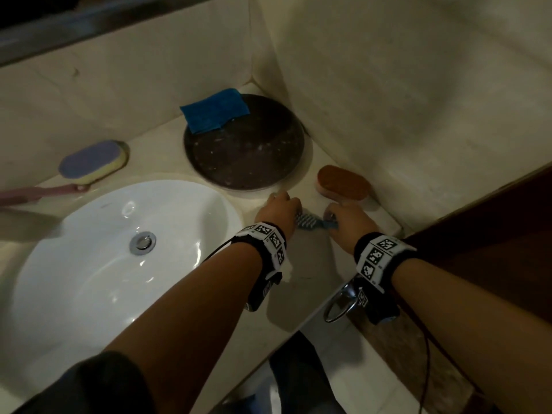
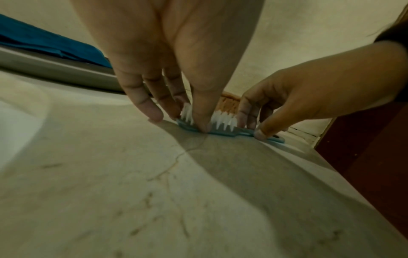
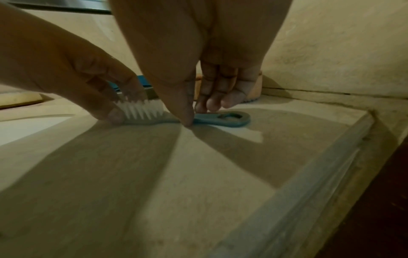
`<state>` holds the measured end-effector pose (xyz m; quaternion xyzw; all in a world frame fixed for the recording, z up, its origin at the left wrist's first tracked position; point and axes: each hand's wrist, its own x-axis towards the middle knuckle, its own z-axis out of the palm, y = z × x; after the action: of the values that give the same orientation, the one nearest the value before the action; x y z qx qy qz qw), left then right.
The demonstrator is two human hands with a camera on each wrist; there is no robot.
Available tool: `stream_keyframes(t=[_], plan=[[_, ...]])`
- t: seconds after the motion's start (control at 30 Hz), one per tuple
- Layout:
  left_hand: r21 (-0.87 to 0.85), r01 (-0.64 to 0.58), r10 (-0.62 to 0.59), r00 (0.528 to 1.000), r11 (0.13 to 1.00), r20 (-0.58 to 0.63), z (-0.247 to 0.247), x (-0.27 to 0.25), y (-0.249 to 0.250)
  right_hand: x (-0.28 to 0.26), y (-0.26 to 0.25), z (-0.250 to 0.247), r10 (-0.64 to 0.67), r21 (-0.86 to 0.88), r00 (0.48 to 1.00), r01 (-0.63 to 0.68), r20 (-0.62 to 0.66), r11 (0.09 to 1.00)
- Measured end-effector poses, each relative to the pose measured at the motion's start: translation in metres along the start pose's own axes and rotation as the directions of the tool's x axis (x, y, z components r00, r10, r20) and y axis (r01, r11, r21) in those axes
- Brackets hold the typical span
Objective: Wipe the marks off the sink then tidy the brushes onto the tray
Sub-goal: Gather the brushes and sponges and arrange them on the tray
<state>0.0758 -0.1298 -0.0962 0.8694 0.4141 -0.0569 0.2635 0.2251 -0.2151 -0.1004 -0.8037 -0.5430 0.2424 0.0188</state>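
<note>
A small blue brush (image 1: pixel 307 224) with white bristles lies bristles-up on the beige counter, between the white sink (image 1: pixel 89 264) and the right wall. My left hand (image 1: pixel 279 204) pinches its head end between thumb and fingers (image 2: pixel 154 115). My right hand (image 1: pixel 337 215) pinches the handle's neck (image 3: pixel 198 120), thumb in front, fingers behind. The handle's looped end (image 3: pixel 234 119) sticks out free. A dark round tray (image 1: pixel 245 162) sits just beyond my hands, with a blue cloth (image 1: pixel 215 110) on its far edge.
An orange-topped scrub brush (image 1: pixel 343 182) lies against the right wall beyond my right hand. A purple and yellow sponge brush (image 1: pixel 92 159) with a pink handle rests behind the sink at the left. A metal towel ring (image 1: pixel 340 303) hangs below the counter's front edge.
</note>
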Motion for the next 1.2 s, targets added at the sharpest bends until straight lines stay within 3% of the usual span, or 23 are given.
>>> stream_keyframes(t=[0.17, 0.33, 0.5, 0.73, 0.93, 1.2], plan=[[-0.036, 0.019, -0.020, 1.000, 0.999, -0.004, -0.009, -0.012, -0.016, -0.003, -0.020, -0.009, 0.005, -0.034, 0.995, -0.001, 0.103, 0.999], [-0.183, 0.041, -0.050, 0.998, 0.982, -0.044, -0.038, -0.032, -0.035, -0.001, -0.054, -0.027, -0.032, 0.077, 0.988, 0.021, 0.152, 0.997], [-0.311, 0.108, -0.161, 0.976, 0.944, -0.148, -0.091, -0.043, -0.063, 0.018, -0.107, -0.063, -0.179, 0.089, 0.964, 0.165, 0.196, 0.982], [-0.393, 0.251, -0.374, 0.885, 0.884, -0.277, -0.143, -0.033, -0.106, 0.070, -0.170, -0.086, -0.316, 0.101, 0.938, 0.303, 0.144, 0.947], [-0.651, 0.311, -0.600, 0.749, 0.693, -0.281, -0.147, -0.005, -0.127, 0.115, -0.186, -0.087, -0.368, 0.104, 0.902, 0.353, 0.225, 0.930], [-0.583, 0.418, -0.645, 0.720, 0.697, -0.256, -0.142, 0.020, -0.151, 0.156, -0.201, -0.075, -0.395, 0.193, 0.866, 0.350, 0.306, 0.917]])
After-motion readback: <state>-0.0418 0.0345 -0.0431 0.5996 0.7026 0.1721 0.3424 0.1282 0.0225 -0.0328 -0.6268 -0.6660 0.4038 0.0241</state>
